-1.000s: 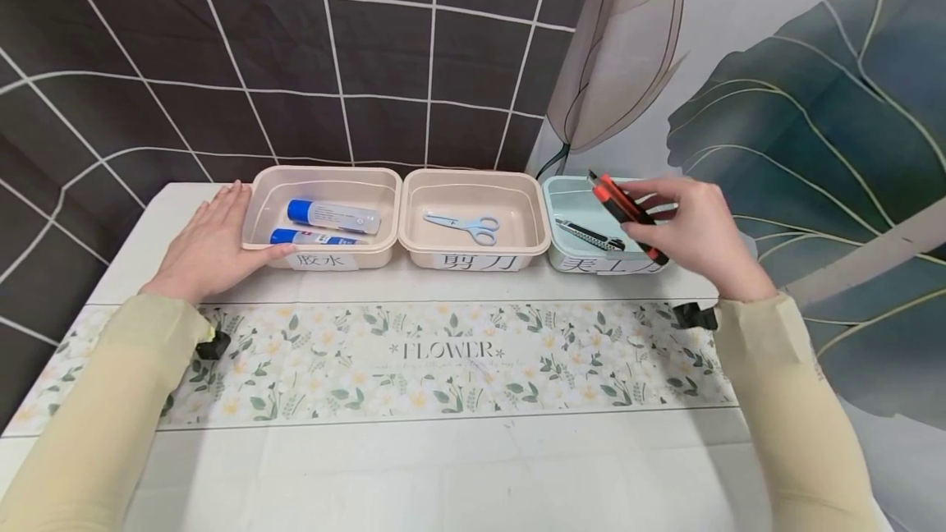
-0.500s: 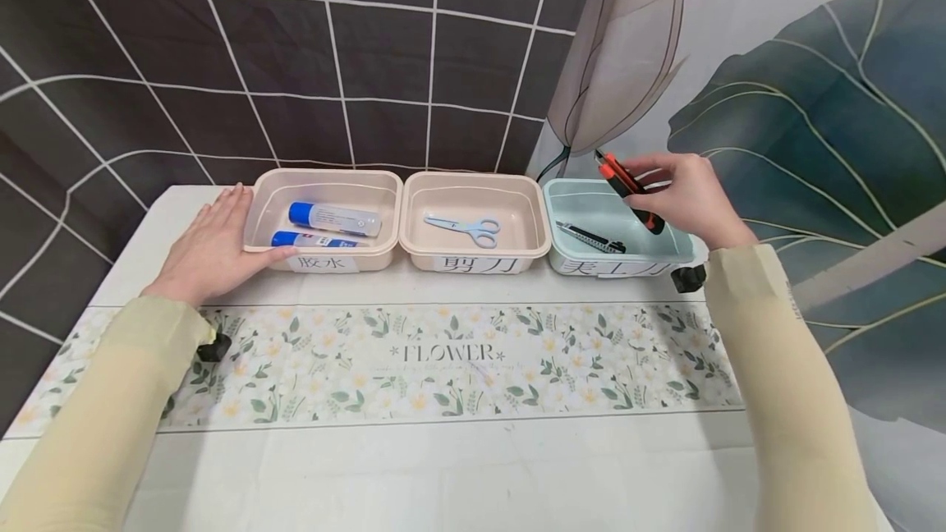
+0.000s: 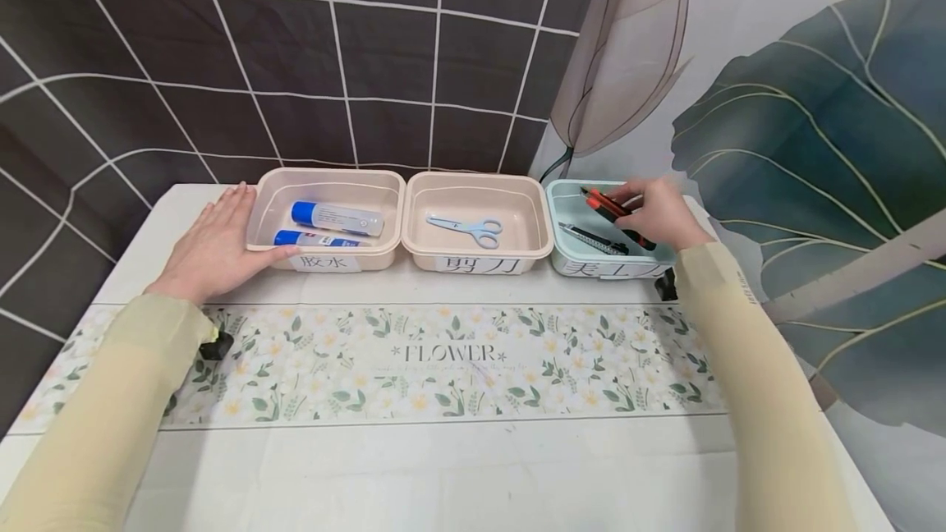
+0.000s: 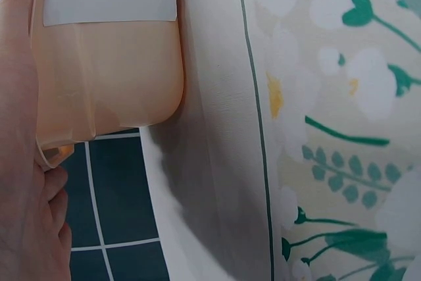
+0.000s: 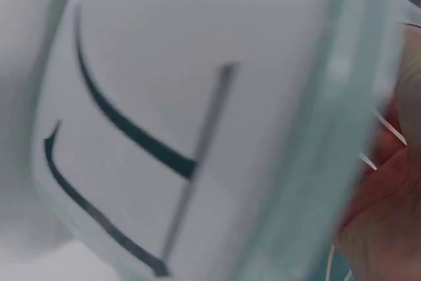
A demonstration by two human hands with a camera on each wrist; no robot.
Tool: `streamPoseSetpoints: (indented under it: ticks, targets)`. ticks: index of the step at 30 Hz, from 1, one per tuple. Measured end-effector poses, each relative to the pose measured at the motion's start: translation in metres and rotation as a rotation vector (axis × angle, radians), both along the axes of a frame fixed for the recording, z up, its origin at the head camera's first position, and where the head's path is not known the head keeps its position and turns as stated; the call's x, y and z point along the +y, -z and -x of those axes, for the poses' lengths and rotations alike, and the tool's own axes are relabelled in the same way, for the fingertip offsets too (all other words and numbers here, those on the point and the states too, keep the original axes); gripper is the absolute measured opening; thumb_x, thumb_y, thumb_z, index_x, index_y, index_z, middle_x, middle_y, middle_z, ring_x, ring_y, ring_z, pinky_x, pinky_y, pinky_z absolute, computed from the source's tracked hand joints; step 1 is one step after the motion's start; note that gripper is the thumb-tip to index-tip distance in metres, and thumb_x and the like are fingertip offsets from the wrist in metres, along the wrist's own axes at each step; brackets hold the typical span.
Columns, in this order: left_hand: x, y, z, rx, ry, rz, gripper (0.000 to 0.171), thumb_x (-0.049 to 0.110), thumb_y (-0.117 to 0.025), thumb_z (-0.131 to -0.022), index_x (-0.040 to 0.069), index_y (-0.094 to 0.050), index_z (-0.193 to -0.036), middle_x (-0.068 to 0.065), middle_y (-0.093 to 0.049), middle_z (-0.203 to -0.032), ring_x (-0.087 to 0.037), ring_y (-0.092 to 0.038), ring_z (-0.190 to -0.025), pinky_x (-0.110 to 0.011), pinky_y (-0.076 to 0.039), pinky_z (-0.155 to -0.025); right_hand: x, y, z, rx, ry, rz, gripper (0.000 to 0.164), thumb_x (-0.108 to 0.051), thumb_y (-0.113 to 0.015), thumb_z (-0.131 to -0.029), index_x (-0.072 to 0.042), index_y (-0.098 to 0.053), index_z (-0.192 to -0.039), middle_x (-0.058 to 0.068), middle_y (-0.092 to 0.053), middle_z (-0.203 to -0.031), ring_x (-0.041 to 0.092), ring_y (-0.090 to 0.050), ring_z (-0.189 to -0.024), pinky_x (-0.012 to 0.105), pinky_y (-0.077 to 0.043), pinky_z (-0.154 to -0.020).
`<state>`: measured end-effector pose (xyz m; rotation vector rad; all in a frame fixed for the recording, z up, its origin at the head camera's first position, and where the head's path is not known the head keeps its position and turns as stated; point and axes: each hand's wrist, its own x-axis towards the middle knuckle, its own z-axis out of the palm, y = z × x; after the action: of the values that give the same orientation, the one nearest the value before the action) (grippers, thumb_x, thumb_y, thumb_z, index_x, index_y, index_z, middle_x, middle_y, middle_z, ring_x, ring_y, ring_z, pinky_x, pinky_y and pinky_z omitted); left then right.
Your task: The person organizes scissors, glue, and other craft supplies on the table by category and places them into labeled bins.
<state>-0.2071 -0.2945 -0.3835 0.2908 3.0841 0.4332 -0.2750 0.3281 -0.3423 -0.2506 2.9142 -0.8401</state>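
My right hand (image 3: pixel 656 212) holds a red-and-black utility knife (image 3: pixel 608 207) tilted within the pale green bin (image 3: pixel 559 251), at the right of the row in the head view. A black utility knife (image 3: pixel 594 238) lies in the same bin. My left hand (image 3: pixel 219 246) rests along the left end of the left beige bin (image 3: pixel 395 253), fingers straight and thumb at its front rim. Two blue-capped glue tubes (image 3: pixel 346 220) lie in that bin. The right wrist view shows the green bin's labelled front (image 5: pixel 145 97) close up, with the knife hidden.
Between these two bins stands another beige bin (image 3: pixel 545 246) holding light blue scissors (image 3: pixel 473 228). All the bins carry white labels with Chinese characters. A floral "FLOWER" strip (image 3: pixel 451 384) crosses the white table (image 3: pixel 443 474). A dark tiled backdrop (image 3: pixel 296 48) rises behind.
My right hand moves slightly left over the green bin, then lowers with the red-and-black utility knife into it. My left hand stays at the left bin.
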Motion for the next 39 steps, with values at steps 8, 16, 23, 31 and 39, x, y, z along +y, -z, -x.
streamPoseSetpoints:
  ticks: [8,16,23,31,39]
  targets:
    - [0.000,0.000,0.000,0.002,0.002,-0.002,0.117,0.071,-0.055,-0.092,-0.008,0.000,-0.159,-0.031,-0.004,-0.164,-0.042,0.002,-0.153,-0.050,0.005,-0.123,-0.003,0.008,0.006,-0.030,-0.002,-0.075,0.051,-0.001,-0.076,-0.089,0.001,-0.061,-0.138,0.027,-0.050,-0.145,0.048,-0.046,-0.130,0.065,-0.041,-0.106]
    - [0.000,0.001,0.000,0.007,0.000,-0.012,0.117,0.072,-0.053,-0.092,-0.008,-0.001,-0.159,-0.031,-0.003,-0.165,-0.042,0.001,-0.153,-0.051,0.004,-0.123,-0.008,-0.015,-0.006,0.018,0.008,-0.032,0.055,-0.015,-0.077,-0.092,-0.001,-0.058,-0.142,0.027,-0.051,-0.145,0.050,-0.047,-0.131,0.065,-0.041,-0.106]
    - [0.000,0.000,0.000,0.008,0.001,-0.015,0.116,0.072,-0.053,-0.092,-0.007,-0.001,-0.159,-0.030,-0.003,-0.165,-0.042,0.002,-0.153,-0.051,0.005,-0.123,-0.009,-0.039,-0.017,0.143,0.012,0.006,0.057,-0.030,-0.076,-0.094,-0.005,-0.060,-0.142,0.021,-0.056,-0.143,0.045,-0.051,-0.130,0.062,-0.043,-0.105]
    - [0.000,-0.001,0.000,0.003,0.009,-0.008,0.117,0.072,-0.054,-0.092,-0.008,-0.001,-0.158,-0.032,-0.003,-0.164,-0.042,0.003,-0.153,-0.052,0.006,-0.123,-0.021,-0.059,-0.027,0.150,0.070,0.011,0.075,-0.061,-0.060,-0.095,-0.016,-0.048,-0.154,0.013,-0.041,-0.158,0.044,-0.035,-0.143,0.070,-0.031,-0.110]
    - [0.000,-0.002,0.001,0.004,0.013,-0.003,0.118,0.072,-0.054,-0.091,-0.009,-0.001,-0.158,-0.032,-0.003,-0.164,-0.043,0.002,-0.152,-0.051,0.006,-0.123,-0.042,-0.067,-0.047,0.249,-0.012,-0.088,0.076,-0.057,-0.052,-0.102,-0.019,-0.029,-0.163,0.008,-0.026,-0.166,0.032,-0.022,-0.152,0.064,-0.020,-0.118]
